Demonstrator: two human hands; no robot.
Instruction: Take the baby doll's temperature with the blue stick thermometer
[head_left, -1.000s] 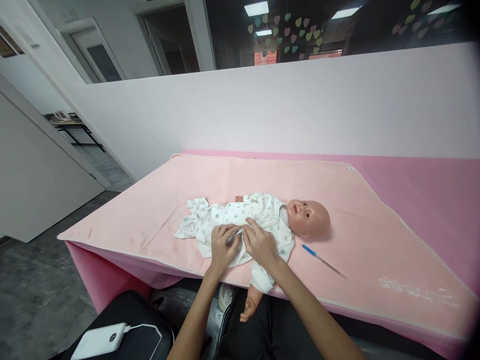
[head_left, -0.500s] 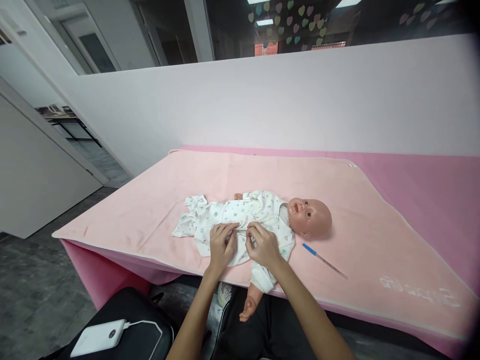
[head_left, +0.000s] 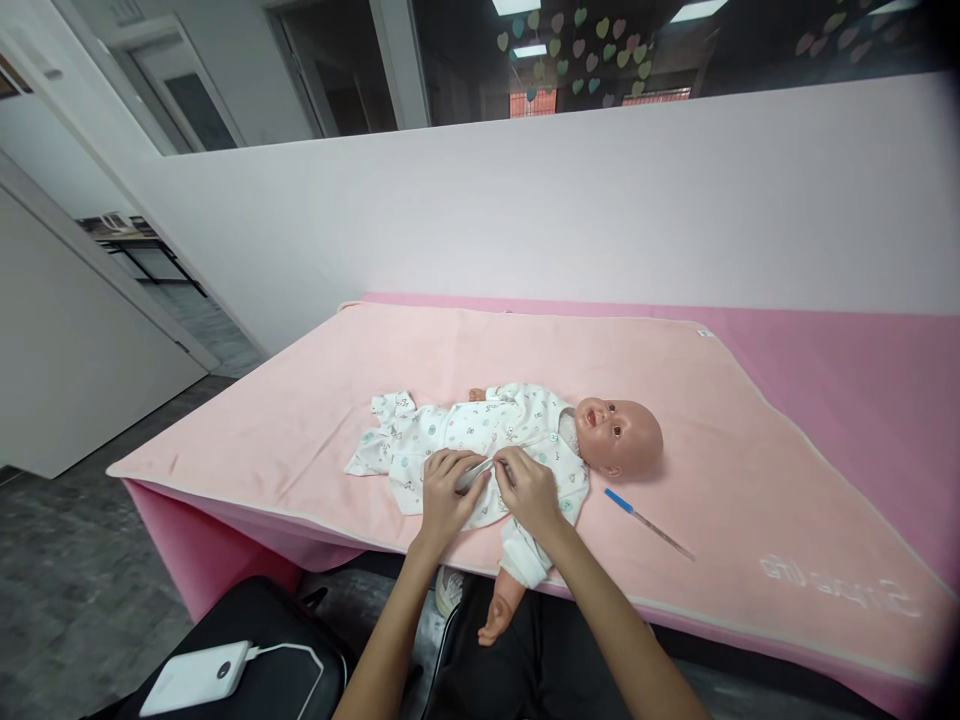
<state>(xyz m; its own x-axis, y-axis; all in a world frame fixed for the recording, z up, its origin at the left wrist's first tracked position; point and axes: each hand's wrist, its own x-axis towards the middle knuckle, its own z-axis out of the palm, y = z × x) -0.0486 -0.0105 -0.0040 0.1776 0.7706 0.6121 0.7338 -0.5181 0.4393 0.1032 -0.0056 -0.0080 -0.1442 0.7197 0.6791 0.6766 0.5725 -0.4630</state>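
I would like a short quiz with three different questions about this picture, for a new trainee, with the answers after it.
1. True or false: the baby doll lies with its head toward the person's right.
2. Where does the thermometer with the blue end lie? A) under the doll B) on the pink blanket, beside the doll's head C) on the floor
3. What do the left hand and the right hand pinch between them?

Key: 1 true. 2 B. 3 the front of the doll's white printed garment.
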